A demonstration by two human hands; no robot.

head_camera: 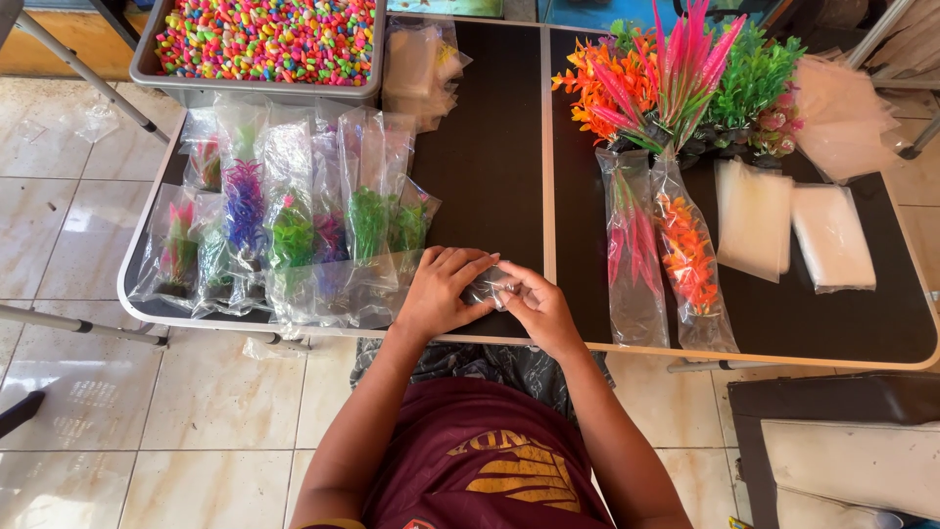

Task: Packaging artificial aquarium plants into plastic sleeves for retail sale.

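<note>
Both hands meet at the lower centre of the frame, on the near edge of the dark folding table: the left hand lies flat with its fingers spread over one end of a small clear plastic bag, and the right hand pinches the other end with curled fingers, so the two are together and closed on that bag. Whether anything is inside it is hidden by the fingers. The bag sits very near the table's front rim, and a slip of the thin, glossy film could, I judge, send it off the edge onto the tiled floor. Just left of the left hand lies a crowded row of bagged plastic plants, overlapping each other and touching the wrist's side; a sideways sweep of the forearm could push them askew or off the left edge. To the right, two longer bags with pink and orange plants lie close by the right hand. Further right are stacks of empty clear bags, loose and light enough to slide. At the upper right stands a bunch of unpacked artificial plants; at the upper left, a grey tub of coloured pebbles, well apart from the hands.
</note>
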